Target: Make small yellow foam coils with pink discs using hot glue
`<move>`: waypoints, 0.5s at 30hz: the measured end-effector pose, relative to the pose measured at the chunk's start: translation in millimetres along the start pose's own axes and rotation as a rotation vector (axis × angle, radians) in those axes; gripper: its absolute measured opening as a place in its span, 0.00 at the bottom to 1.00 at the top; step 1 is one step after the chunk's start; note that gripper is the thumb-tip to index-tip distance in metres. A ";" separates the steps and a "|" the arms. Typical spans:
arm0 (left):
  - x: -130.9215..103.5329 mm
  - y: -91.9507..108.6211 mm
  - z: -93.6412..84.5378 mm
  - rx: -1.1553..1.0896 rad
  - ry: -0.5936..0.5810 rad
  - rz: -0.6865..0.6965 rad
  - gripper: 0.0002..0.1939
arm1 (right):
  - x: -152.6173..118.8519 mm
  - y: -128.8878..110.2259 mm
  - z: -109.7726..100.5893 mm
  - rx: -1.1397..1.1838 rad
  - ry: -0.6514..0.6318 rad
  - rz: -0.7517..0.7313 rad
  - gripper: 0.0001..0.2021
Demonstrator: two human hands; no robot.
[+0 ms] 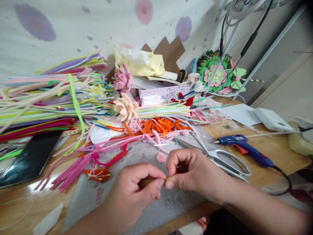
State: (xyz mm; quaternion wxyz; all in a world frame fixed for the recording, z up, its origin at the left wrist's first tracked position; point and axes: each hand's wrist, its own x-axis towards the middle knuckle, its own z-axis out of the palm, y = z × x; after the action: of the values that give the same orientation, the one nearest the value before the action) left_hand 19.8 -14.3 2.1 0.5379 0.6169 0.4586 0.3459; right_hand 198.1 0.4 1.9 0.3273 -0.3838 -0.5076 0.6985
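Over the grey cutting mat (80,199), my left hand (140,189) and my right hand (188,171) meet fingertip to fingertip. Both are closed in a pinch on a thin olive-brown strip (146,181), which looks like a piece of pipe cleaner. Fingers hide most of it. Just beyond them on the mat lies a small pink coiled disc (161,158). Scissors (226,161) with white handles lie behind my right wrist, partly covered by it. To the left of my left hand is an orange piece with pale threads (97,173).
Bundles of coloured pipe cleaners (49,101) fill the left and back. A blue glue gun (245,148) with a black cord rests at right. A black glossy panel (31,160) lies at left. Fuzzy flowers (125,108) and a green paper flower arrangement (217,73) stand behind.
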 end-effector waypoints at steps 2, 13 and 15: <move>0.2 -1.7 -0.4 -0.017 -0.010 -0.009 0.06 | 0.6 1.7 -2.1 0.032 -0.016 0.024 0.18; 0.7 -17.1 -5.9 -0.092 0.046 -0.059 0.09 | -2.5 1.8 -6.7 -0.126 0.018 -0.087 0.14; 1.3 -16.3 -5.7 -0.055 0.052 -0.060 0.10 | -1.3 5.5 -2.8 -0.144 0.056 -0.119 0.13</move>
State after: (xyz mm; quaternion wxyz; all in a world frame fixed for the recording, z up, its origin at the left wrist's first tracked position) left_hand 11.9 -11.1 -13.0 0.5528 0.5787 0.4811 0.3579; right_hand 200.8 -1.0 -3.7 0.3539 -0.3948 -0.5691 0.6285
